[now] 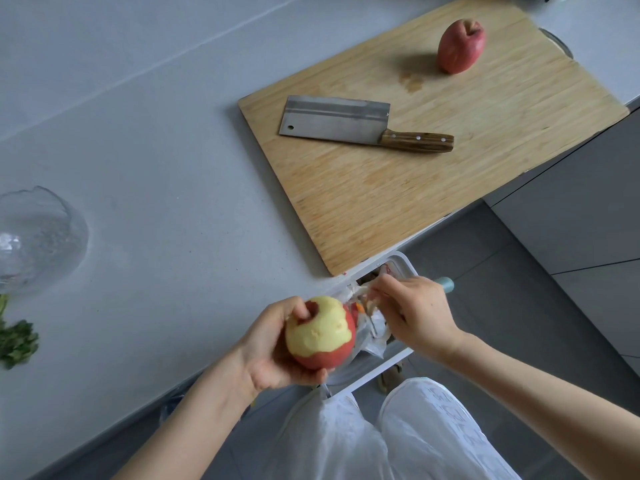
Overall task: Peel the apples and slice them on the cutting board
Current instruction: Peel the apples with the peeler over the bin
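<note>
Pale grey stone countertop [156, 168] runs along the kitchen edge, and the work is being done just off that edge. The left hand [273, 348] cups a half-peeled red apple [320, 332] from below and behind, fingers curled round it. The apple's upper part is bare yellow flesh, with a red band low down. It is held past the counter's rim, probably so scraps fall into the white plastic bin [405, 263] underneath. The right hand [419, 313], wrist bent down over that bin, is closed round a peeler with a pale teal handle [445, 282] whose end pokes out past the knuckles. The blade is hidden, and the fingertips seem to be picking loose peel away. Farther out, on the light bamboo cutting board [433, 188], a steel cleaver with a wooden handle [346, 121] lies flat. A whole red apple [460, 46] stands unpeeled near the far corner, apparently waiting its turn. A clear glass bowl [38, 237] and some green leafy herbs [17, 341] sit far left.
</note>
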Available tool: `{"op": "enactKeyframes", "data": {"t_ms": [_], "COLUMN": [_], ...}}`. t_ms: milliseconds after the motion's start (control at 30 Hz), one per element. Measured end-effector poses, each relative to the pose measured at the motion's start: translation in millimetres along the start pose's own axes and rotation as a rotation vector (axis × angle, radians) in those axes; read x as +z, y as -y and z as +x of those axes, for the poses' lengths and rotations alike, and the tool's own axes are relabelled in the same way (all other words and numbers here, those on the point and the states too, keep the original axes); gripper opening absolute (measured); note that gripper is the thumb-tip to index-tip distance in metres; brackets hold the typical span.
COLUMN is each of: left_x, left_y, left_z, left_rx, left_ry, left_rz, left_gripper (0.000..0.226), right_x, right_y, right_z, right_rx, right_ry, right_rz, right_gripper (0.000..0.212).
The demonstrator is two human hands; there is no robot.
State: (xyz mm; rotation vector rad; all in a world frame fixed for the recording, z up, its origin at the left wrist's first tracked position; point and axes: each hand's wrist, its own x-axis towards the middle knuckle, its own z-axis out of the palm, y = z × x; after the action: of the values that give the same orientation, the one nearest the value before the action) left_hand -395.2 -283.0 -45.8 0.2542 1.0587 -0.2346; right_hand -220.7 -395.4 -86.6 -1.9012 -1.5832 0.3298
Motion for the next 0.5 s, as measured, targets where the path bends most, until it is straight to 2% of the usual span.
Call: {"op": "enactKeyframes", "data": {"t_ms": [233,500], "left_x": [3.8,-4.6], "left_y": [-8.1,-5.8], "left_z": [-3.4,-3.1], "left_rx": [0.022,-0.007], "left_ry": [0.017,0.241], "left_rz": [-0.044,0.008], "left_gripper": [0.036,0.053], "right_x": [4.7,-7.3], "right_y": [8.2,30.0], "right_z": [1.0,20.6], "right_rx": [0.134,-0.018], "right_ry": [0.001,-0.024], "right_rz": [0.107,0.134], "right_gripper": [0.021,0.017]}}
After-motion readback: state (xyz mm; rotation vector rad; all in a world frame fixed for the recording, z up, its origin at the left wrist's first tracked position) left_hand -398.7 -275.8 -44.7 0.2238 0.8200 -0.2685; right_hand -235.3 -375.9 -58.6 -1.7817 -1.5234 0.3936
